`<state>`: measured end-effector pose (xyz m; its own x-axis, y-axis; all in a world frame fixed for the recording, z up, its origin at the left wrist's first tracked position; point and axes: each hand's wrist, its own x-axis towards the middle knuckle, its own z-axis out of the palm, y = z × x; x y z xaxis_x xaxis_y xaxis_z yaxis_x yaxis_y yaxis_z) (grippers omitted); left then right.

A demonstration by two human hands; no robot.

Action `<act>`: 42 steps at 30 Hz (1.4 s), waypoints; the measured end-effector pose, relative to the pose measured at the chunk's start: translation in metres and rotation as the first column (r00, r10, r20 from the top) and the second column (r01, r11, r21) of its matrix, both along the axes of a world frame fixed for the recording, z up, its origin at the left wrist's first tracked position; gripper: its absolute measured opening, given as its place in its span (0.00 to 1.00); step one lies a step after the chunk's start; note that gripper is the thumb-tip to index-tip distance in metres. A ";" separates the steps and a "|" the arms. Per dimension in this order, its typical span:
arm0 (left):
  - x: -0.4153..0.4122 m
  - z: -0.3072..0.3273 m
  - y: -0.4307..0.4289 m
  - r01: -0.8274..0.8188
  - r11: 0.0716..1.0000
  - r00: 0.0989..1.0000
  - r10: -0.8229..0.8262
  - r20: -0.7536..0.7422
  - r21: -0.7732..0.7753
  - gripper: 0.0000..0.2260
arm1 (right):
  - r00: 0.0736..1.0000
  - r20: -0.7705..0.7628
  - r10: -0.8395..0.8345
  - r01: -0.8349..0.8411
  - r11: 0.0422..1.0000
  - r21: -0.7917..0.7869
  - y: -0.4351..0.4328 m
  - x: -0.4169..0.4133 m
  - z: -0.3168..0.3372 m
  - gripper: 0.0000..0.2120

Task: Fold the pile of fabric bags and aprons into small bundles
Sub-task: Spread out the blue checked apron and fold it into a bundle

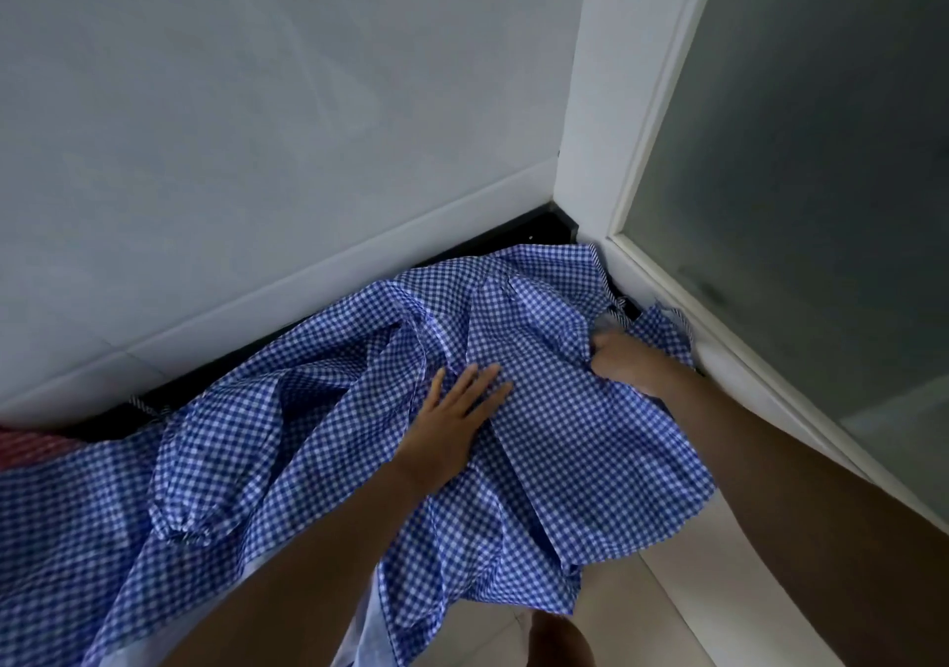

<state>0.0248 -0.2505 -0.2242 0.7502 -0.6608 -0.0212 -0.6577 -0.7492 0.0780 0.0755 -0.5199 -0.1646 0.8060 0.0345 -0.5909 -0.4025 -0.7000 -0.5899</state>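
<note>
Head: checked fabric (570,440) under left hand (452,425) (right hand (624,361) grips it).

The big cloth (539,410) has little blue and white squares all over. By the left edge of the floor (667,615), another cloth (31,448) shows red and white squares. The floor is pale cream. The wall (257,127) is white, with a black strip (547,229) along its bottom. The door glass (821,178) is grey.
</note>
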 end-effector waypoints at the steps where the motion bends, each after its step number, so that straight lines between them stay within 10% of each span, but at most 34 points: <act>1: 0.002 -0.002 0.002 -0.010 1.000 0.998 0.011 -0.069 0.027 0.34 | 0.999 0.038 0.006 -0.005 0.999 -0.047 -0.001 0.004 -0.002 0.10; 5: 0.005 -0.004 0.007 -0.078 0.996 0.981 0.070 -0.182 -0.040 0.27 | 0.941 0.336 -0.031 0.100 0.976 -0.192 0.007 0.026 0.006 0.04; 10: 0.004 -0.013 0.010 -0.074 0.976 0.995 0.059 -0.078 -0.207 0.19 | 0.616 0.777 0.132 -0.034 0.989 -0.141 0.081 0.071 0.043 0.09; 19: 0.003 -0.010 0.010 -0.124 0.941 0.988 0.088 -0.127 -0.316 0.15 | 0.607 0.422 0.674 -0.516 0.738 -0.436 0.214 0.105 0.036 0.21; 28: 0.003 -0.001 0.013 -0.162 0.943 0.976 0.110 -0.187 -0.291 0.22 | 0.491 0.867 0.088 0.007 0.994 -0.105 0.142 0.077 0.077 0.04; 32: 0.002 0.001 0.011 -0.203 0.938 0.944 0.112 -0.310 -0.280 0.23 | 0.786 0.503 0.360 -0.163 0.905 -0.392 0.103 0.051 0.074 0.08; 34: 0.002 0.001 0.010 -0.189 0.937 0.953 0.103 -0.284 -0.295 0.24 | 0.834 0.147 0.532 -0.392 0.758 -0.521 0.096 0.043 0.073 0.13; 36: 0.001 -0.002 0.011 -0.172 0.936 0.962 0.093 -0.255 -0.308 0.24 | 0.831 0.127 0.542 -0.379 0.718 -0.584 0.098 0.035 0.079 0.11; 39: -0.002 -0.003 0.011 -0.145 0.942 0.974 0.082 -0.211 -0.302 0.24 | 0.650 0.594 0.475 -0.182 0.856 -0.485 0.117 0.028 0.087 0.07; 42: -0.007 -0.006 0.007 -0.106 0.975 0.991 0.087 -0.106 -0.194 0.22 | 0.300 0.794 0.529 -0.490 0.799 -0.347 0.151 0.025 0.099 0.18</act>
